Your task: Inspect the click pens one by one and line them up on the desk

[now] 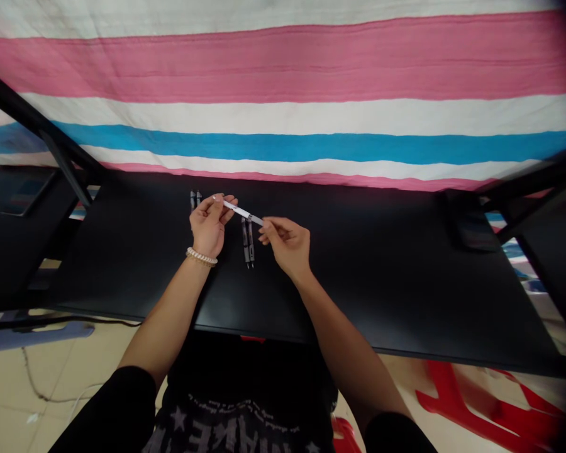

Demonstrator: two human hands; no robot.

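Well, nearest of all are the person's dark star-printed shirt (pixel 245 418) and black sleeves (pixel 106 409), with a red plastic stool (pixel 488 409) on the tiled floor (pixel 51 377) down to the right. Both bare forearms reach out over the black counter (pixel 372 302). The left hand (pixel 209 226), a beaded bracelet (pixel 201 256) at its wrist, is curled nearly closed, its fingertips pinching one end of a slim white pen (pixel 242 212). The right hand (pixel 287 246) pinches the other end between thumb and fingers, so the pen is held up between them, over the counter. It looks light and stiff, though its smooth barrel may prove slippery (thin barrels tend to roll away from a loose grip), so a firm fingertip pinch along the barrel seems the surest hold. Just below it lie two dark pens (pixel 248 242) side by side, and two more dark pens (pixel 195 199) lie just past the left hand, partly hidden. Beyond the counter hangs a pink, white and blue striped cloth (pixel 283 75).
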